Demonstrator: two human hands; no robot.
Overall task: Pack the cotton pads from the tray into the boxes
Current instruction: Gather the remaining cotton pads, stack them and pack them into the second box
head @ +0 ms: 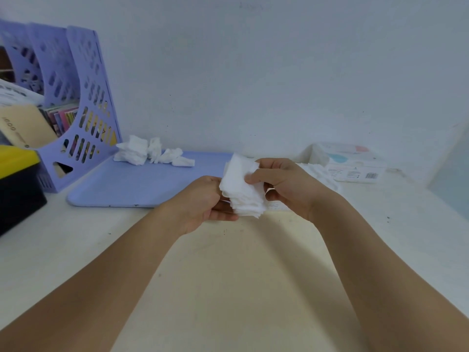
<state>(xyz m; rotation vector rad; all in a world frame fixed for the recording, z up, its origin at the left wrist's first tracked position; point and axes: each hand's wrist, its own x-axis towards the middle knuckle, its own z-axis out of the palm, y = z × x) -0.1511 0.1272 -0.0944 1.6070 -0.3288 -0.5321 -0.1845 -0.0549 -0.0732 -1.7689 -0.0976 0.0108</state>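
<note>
Holding a stack of cotton pads (242, 189) in both hands' (203, 199) (284, 184) closed grip; more pads (149, 153) remain on the tray's (121, 184) far left, unpacked.

White cotton pads (242, 189), lilac tray (127, 184), perforated lilac file rack (86, 102), yellow-and-black box (17, 179)

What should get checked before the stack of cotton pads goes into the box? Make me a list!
1. Stack of cotton pads held by both hands: ok, left hand and right hand grip it.
2. Stack edges lined up: not ok, lower pads fan out.
3. Box within reach on the right: ok.
4. Box open with room inside: cannot tell.
5. Pads left on the tray: not ok, loose cotton pads remain at its far edge.
</note>
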